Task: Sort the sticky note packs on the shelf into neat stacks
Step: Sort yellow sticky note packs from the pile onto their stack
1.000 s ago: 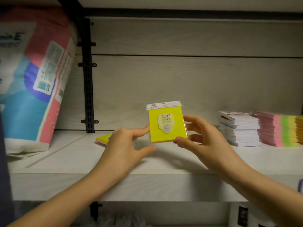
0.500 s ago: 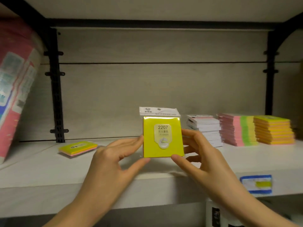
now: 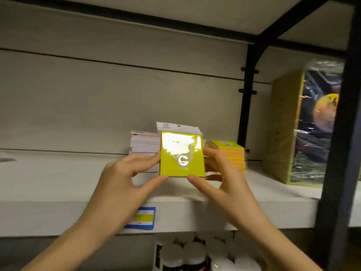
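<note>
Both hands, left hand and right hand, pinch 1 yellow sticky note pack upright between them; the yellow-orange stack sits just behind the right hand, nearer it

**Yellow Pack Led a Shelf of Bright Colours**

A glossy yellow sticky note pack carried a white header and a pale round emblem. Behind it stood a white stack and an orange-and-green striped stack topped in yellow. The pale grey shelf bore a blue label banded yellow. Black frame posts edged a dark printed box.
</note>
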Available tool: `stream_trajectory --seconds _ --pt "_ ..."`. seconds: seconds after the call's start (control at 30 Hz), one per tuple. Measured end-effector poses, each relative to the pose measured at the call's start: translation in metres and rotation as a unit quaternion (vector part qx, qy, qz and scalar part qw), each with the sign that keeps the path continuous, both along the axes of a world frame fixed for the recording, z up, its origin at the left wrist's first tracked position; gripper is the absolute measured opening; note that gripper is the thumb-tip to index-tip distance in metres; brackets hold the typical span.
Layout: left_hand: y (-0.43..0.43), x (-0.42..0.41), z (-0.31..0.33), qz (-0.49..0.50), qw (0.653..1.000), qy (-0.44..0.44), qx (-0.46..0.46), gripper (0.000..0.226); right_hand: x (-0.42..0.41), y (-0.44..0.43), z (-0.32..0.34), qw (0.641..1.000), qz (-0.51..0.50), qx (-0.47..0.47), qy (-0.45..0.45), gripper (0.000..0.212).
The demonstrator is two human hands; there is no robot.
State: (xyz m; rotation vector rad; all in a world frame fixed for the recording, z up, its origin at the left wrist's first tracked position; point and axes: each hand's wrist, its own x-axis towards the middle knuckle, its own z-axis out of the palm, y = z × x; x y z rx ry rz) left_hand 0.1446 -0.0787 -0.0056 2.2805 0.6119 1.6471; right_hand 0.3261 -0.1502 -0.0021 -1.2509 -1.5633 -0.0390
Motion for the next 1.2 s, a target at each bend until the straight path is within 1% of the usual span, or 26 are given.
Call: stream_trajectory --seconds 0.1,0.23,0.27,0.33,0.4,0.5,0.6,0.7,0.83,0.97,1.07,1.1,1.17,1.2 --pt "-0.005 0.042 0.013 -0.006 0.999 0.026 0.023 0.044 0.040 -0.008 0.012 0.999 -0.031 0.020 -0.013 0.046" --pt "0.008 0.107 0.046 0.020 0.998 0.057 0.036 0.031 0.088 0.000 0.040 0.995 -0.083 0.054 -0.005 0.047" --pt "0.015 0.124 0.055 0.027 0.997 0.068 0.030 0.026 0.100 0.005 0.048 0.994 -0.097 0.052 -0.009 0.044" --pt "0.029 0.154 0.071 0.047 0.994 0.099 0.018 0.020 0.121 0.022 0.062 0.991 -0.127 0.026 -0.011 0.034" --pt "0.044 0.178 0.079 0.066 0.989 0.132 -0.012 0.021 0.139 0.040 0.070 0.986 -0.166 0.003 0.010 0.038" --pt "0.059 0.201 0.077 0.095 0.979 0.170 -0.066 0.026 0.154 0.060 0.067 0.976 -0.210 -0.042 0.031 0.037" --pt "0.066 0.212 0.066 0.121 0.968 0.203 -0.080 0.025 0.164 0.074 0.056 0.968 -0.227 -0.095 0.040 0.045" --pt "0.066 0.216 0.060 0.154 0.962 0.220 -0.048 0.026 0.171 0.081 0.052 0.958 -0.252 -0.137 0.018 0.049" --pt "0.061 0.220 0.057 0.189 0.951 0.243 0.007 0.024 0.171 0.083 0.048 0.944 -0.288 -0.162 -0.023 0.043" --pt "0.057 0.225 0.054 0.220 0.935 0.276 0.039 0.020 0.170 0.080 0.045 0.936 -0.303 -0.170 -0.060 0.032" --pt "0.052 0.225 0.055 0.231 0.927 0.293 0.041 0.018 0.168 0.078 0.043 0.936 -0.304 -0.158 -0.088 0.038" --pt "0.050 0.224 0.056 0.234 0.926 0.294 0.038 0.018 0.167 0.076 0.042 0.937 -0.306 -0.140 -0.093 0.042" --pt "0.048 0.219 0.061 0.229 0.931 0.283 0.027 0.017 0.163 0.069 0.044 0.948 -0.300 -0.064 -0.089 0.042" --pt "0.048 0.214 0.065 0.219 0.938 0.269 0.022 0.019 0.159 0.064 0.045 0.952 -0.293 -0.014 -0.086 0.039"
